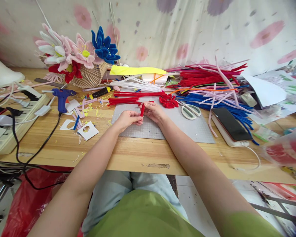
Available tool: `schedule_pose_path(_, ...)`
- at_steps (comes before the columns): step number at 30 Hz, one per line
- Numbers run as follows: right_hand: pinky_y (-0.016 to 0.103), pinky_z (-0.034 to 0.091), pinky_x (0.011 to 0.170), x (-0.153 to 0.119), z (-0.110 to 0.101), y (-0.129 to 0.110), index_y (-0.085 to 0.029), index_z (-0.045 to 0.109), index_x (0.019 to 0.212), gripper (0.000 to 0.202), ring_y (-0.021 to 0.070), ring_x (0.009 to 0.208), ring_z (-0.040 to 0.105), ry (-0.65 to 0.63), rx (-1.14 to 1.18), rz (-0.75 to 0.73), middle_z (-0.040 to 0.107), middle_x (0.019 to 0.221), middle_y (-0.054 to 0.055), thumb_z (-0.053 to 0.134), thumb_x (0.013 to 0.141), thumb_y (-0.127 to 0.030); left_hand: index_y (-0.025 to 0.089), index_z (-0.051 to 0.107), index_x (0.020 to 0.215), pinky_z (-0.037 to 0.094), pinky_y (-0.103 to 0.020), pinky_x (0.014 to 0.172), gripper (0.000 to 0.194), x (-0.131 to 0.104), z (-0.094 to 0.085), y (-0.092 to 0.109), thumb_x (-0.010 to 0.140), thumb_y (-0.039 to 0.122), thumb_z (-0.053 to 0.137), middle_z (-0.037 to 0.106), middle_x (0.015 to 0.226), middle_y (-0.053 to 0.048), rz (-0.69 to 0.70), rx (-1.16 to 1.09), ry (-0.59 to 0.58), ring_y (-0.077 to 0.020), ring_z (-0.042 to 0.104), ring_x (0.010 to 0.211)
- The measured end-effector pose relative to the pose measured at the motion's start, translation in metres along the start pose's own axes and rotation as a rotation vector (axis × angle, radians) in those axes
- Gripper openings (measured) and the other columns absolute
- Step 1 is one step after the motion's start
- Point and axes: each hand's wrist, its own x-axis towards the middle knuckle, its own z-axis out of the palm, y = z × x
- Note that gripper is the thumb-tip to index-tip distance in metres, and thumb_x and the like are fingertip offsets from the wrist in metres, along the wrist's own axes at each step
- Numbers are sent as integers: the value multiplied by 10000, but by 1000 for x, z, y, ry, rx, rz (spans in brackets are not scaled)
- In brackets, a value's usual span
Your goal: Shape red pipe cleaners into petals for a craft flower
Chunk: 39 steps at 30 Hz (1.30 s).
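A short red fuzzy piece [142, 110] is held upright between my two hands over the grey cutting mat [187, 132]. My left hand [131, 119] pinches its lower part. The fingers of my right hand [153, 111] close around its upper end. Just behind my hands lie long red fuzzy stems [123, 99]. A pile of red looped pieces [168, 100] rests right of them, beside scissors with pale green handles [190, 111].
A blue glue gun [62, 98], white cut cards [88, 131] and a power strip [19, 121] are on the left. Fuzzy flowers [85, 52] stand behind. Blue stems [212, 102] and a phone [232, 123] lie right. A yellow strip [135, 70] lies at the back.
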Motion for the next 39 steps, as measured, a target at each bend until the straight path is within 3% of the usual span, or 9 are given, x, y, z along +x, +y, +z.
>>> schedule_pose_path(7,219,493,656,-2,1,-1,-163,650,729,76,96,653,626,38,5,83,685,694,-1,705,687,-195,169,410,890,522,-258,570,406,2,-1,-2,631,95,714,642,545,43,93,109,19,-124,631,491)
schedule_pose_path(16,197,456,597,-4,12,-7,-142,576,580,125,78,554,579,153,-9,38,626,576,-8,604,679,-71,202,347,832,486,-219,530,450,8,-2,-9,600,121,725,623,509,77,209,141,-44,-128,627,460)
schedule_pose_path(19,202,460,607,-3,11,-7,-145,576,594,104,78,563,582,172,-40,20,626,595,-12,622,669,-90,201,346,839,487,-222,532,452,8,-4,-9,602,126,723,633,516,70,200,126,-24,-125,625,460)
schedule_pose_path(24,221,473,574,-4,6,-7,-147,599,671,122,112,621,607,86,-144,15,657,679,20,696,647,-217,193,364,886,505,-244,561,457,5,-12,-7,611,158,728,657,553,49,162,110,-17,-125,635,490)
schedule_pose_path(29,187,400,445,-2,7,-6,-160,526,581,196,67,461,479,160,-235,-75,577,548,-18,702,636,-226,189,386,932,516,-254,576,450,2,-16,-1,620,150,709,660,569,50,196,131,10,-118,632,505)
schedule_pose_path(32,190,386,425,-2,8,-9,-167,522,605,195,77,456,469,191,-272,-112,544,511,-26,677,670,-266,189,388,934,514,-249,576,389,6,-15,-3,665,156,666,663,605,41,249,122,101,-107,622,505)
schedule_pose_path(34,197,403,452,-2,5,-13,-167,538,646,202,88,500,504,177,-360,-151,565,548,-19,669,685,-316,199,379,958,507,-241,563,366,12,-14,-8,700,173,636,659,644,44,324,125,237,-93,600,483)
schedule_pose_path(36,213,426,509,-4,0,-17,-162,561,679,203,96,550,532,143,-531,-201,595,607,-8,669,685,-334,215,371,1000,493,-235,540,370,18,-14,-14,725,196,617,653,697,46,403,180,390,-84,574,467)
schedule_pose_path(39,236,419,587,-5,-12,-22,-153,597,682,155,101,582,532,149,-907,-266,603,636,-5,659,680,-294,232,380,1060,497,-254,596,392,26,-20,-19,743,212,609,660,849,11,500,383,527,-98,595,574)
